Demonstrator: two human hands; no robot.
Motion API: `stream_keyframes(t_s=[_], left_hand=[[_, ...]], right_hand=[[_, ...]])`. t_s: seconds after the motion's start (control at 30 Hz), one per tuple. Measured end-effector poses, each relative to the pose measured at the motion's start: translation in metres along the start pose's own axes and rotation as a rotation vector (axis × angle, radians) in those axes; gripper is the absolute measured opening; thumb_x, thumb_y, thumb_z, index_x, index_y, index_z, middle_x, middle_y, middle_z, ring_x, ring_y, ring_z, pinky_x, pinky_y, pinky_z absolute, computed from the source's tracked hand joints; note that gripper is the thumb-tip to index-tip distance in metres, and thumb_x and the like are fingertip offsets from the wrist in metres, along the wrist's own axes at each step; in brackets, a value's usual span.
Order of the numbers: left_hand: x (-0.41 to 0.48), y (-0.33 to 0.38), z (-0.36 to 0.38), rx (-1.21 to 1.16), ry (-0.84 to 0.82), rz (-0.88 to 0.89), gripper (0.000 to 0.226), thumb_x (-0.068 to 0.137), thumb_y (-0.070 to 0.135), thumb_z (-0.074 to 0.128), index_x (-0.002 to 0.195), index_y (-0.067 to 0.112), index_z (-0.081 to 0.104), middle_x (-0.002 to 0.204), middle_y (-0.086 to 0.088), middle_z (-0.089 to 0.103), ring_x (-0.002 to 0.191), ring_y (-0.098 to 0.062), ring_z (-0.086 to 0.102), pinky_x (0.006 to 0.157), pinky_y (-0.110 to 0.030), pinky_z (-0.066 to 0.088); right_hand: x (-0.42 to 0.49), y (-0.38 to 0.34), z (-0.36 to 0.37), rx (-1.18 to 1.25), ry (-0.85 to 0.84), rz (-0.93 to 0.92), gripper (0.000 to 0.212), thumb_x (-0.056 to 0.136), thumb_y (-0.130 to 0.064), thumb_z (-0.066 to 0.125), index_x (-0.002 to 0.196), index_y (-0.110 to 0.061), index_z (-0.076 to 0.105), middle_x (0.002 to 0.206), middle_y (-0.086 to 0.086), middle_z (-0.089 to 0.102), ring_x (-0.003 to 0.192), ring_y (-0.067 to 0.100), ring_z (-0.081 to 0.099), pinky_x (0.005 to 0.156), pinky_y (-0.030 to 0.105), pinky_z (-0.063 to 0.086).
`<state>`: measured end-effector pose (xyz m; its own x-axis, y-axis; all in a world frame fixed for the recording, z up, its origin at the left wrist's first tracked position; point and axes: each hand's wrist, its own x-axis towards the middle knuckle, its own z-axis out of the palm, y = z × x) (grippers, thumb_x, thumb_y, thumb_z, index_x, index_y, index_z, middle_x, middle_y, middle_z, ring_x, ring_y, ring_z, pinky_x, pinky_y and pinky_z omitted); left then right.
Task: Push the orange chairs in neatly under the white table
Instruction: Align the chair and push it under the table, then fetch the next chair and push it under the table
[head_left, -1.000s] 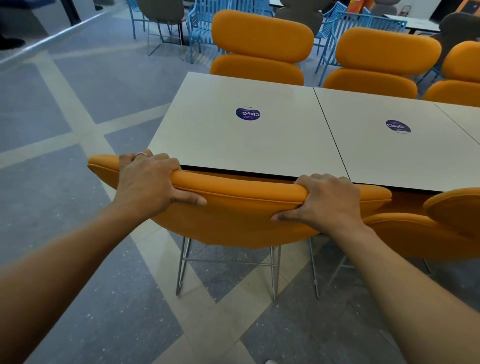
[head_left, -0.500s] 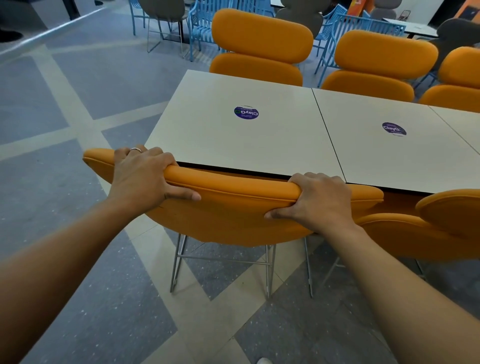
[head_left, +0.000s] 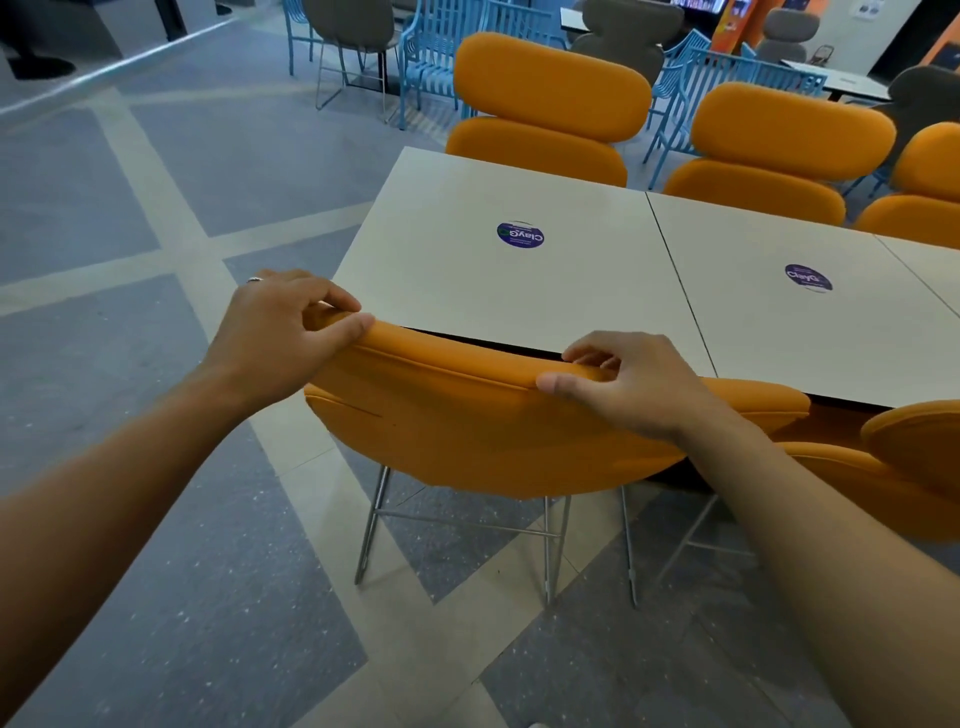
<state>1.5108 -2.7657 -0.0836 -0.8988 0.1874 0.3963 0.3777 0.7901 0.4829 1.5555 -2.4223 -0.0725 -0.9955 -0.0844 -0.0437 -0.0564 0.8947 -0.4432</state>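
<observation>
gripping the chair (head_left: 467, 431) by its backrest top, my left hand (head_left: 275, 332) and right hand (head_left: 634, 384) both curl round it, just beside the worktop (head_left: 519, 291) edge

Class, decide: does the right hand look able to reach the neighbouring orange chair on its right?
Probably yes: the right hand grips the near chair, and the neighbouring chair stands close beside it, nothing between.

Bare forearms (head_left: 104, 493), thin silver ring (head_left: 254, 279) — left grip (head_left: 270, 332)
</observation>
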Motion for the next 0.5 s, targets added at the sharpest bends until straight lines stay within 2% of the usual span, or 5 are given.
stream_keyframes(t_s=[0.17,0.23,0.37,0.5], left_hand=[[-0.005,-0.036,-0.039,0.056,0.006,-0.013,0.031,0.090,0.041,0.063,0.109,0.018,0.070,0.103,-0.002,0.067,0.093,-0.014,0.052,0.077,-0.030,0.039],[-0.008,-0.055,-0.054,0.083,-0.005,-0.033,0.031,0.089,0.042,0.063,0.110,0.020,0.069,0.106,-0.003,0.068,0.096,-0.015,0.053,0.080,-0.033,0.040],[-0.011,-0.087,-0.074,0.097,-0.005,-0.092,0.031,0.089,0.044,0.063,0.110,0.022,0.069,0.109,-0.001,0.068,0.100,-0.017,0.058,0.086,-0.037,0.047],[-0.011,-0.112,-0.084,0.083,-0.016,-0.141,0.028,0.089,0.042,0.064,0.109,0.023,0.068,0.109,0.000,0.068,0.099,-0.016,0.057,0.086,-0.033,0.045]], right_hand=[[0.031,-0.054,0.012,0.166,0.064,-0.049,0.047,0.085,-0.069,0.059,0.110,-0.031,0.072,0.106,-0.012,0.070,0.094,0.003,0.060,0.076,0.025,0.050],[0.043,-0.074,0.019,0.164,0.080,-0.049,0.039,0.089,-0.061,0.062,0.108,-0.029,0.073,0.106,-0.011,0.070,0.091,0.002,0.059,0.073,0.023,0.048],[0.066,-0.105,0.034,0.127,0.081,-0.038,0.033,0.092,-0.053,0.063,0.110,-0.027,0.073,0.110,-0.008,0.071,0.096,0.009,0.060,0.080,0.029,0.050],[0.091,-0.128,0.043,0.084,0.030,-0.043,0.032,0.092,-0.052,0.064,0.111,-0.028,0.071,0.112,-0.006,0.071,0.099,0.012,0.062,0.079,0.028,0.050]])
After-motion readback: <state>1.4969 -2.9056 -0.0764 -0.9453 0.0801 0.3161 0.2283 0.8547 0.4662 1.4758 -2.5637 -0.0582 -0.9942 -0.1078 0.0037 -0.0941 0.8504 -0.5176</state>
